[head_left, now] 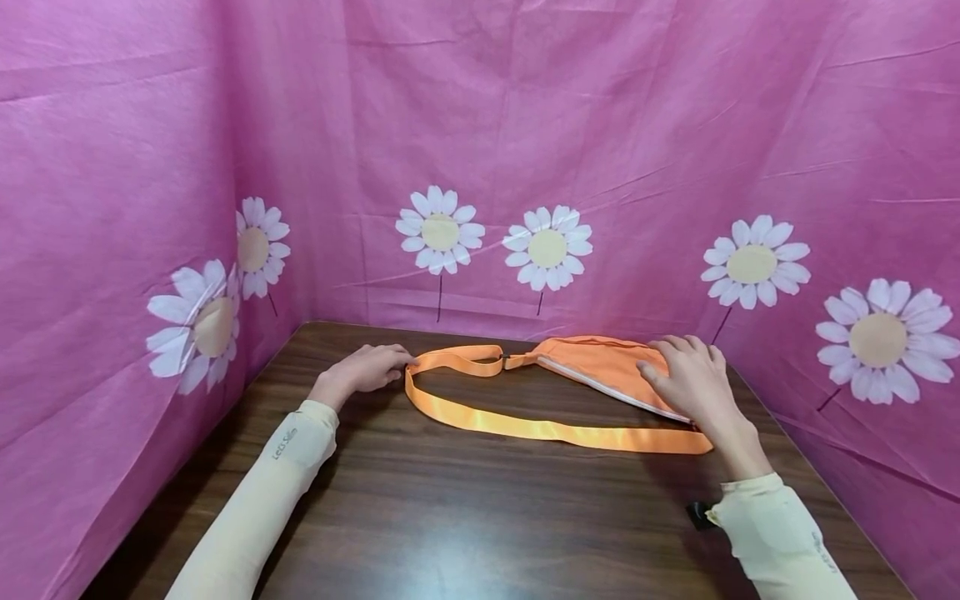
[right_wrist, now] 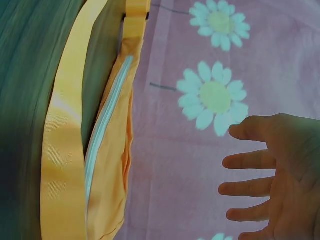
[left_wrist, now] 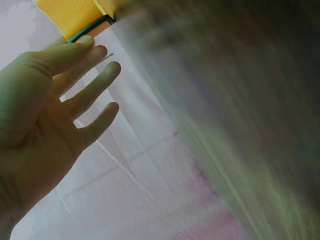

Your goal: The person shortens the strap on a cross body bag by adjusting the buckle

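An orange waist bag with a white zipper lies toward the back of the table. Its orange strap loops out to the left and runs back along the front. At the loop's left end, my left hand pinches the strap between thumb and index finger, beside a dark slider; the other fingers are spread. Over the bag's right end is my right hand, fingers straight and spread. The right wrist view shows the right hand apart from the bag, holding nothing.
The dark wooden table has a pink cloth with white daisies hanging behind it and on both sides. A small black object shows beside the right sleeve. A small dark buckle joins the strap left of the bag.
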`<state>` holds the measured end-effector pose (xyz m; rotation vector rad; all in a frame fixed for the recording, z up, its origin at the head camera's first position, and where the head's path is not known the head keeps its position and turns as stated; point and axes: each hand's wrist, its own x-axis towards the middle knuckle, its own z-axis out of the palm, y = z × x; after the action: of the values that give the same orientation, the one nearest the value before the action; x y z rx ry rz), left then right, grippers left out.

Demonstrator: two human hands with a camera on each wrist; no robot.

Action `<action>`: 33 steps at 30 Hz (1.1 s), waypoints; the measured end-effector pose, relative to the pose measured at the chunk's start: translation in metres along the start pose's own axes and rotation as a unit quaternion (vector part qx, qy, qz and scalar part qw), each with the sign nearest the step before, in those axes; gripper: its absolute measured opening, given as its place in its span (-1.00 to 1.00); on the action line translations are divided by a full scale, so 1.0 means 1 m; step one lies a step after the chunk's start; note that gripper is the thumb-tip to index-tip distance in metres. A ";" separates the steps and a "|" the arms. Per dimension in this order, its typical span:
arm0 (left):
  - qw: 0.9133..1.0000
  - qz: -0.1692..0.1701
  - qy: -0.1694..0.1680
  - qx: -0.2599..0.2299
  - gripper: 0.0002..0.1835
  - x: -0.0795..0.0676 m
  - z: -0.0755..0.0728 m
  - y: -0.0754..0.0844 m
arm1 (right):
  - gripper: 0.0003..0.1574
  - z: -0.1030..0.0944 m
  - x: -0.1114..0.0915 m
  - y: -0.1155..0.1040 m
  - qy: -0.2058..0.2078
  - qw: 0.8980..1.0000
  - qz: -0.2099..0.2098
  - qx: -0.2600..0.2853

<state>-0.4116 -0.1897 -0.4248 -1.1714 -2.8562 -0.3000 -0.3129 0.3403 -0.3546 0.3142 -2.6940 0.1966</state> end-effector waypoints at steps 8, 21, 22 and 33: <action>1.000 0.025 0.012 0.005 -0.81 0.005 0.001 0.003 | -0.48 0.004 0.000 -0.033 0.030 0.998 -0.050 -0.004; 0.986 0.070 0.040 -0.144 -0.84 0.009 -0.016 0.024 | -0.60 0.021 0.011 -0.075 -0.005 0.991 -0.085 0.107; 0.984 0.076 0.038 -0.160 -0.83 0.010 -0.018 0.027 | -0.60 0.021 0.012 -0.078 -0.011 0.989 -0.086 0.120; 0.964 0.098 0.015 -0.247 -0.83 0.011 -0.039 0.058 | -0.67 0.026 0.020 -0.122 -0.044 0.944 -0.123 0.304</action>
<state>-0.3800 -0.1488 -0.3762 -1.4877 -2.6827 -1.0534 -0.3106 0.2144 -0.3583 0.8504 -2.5802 0.9608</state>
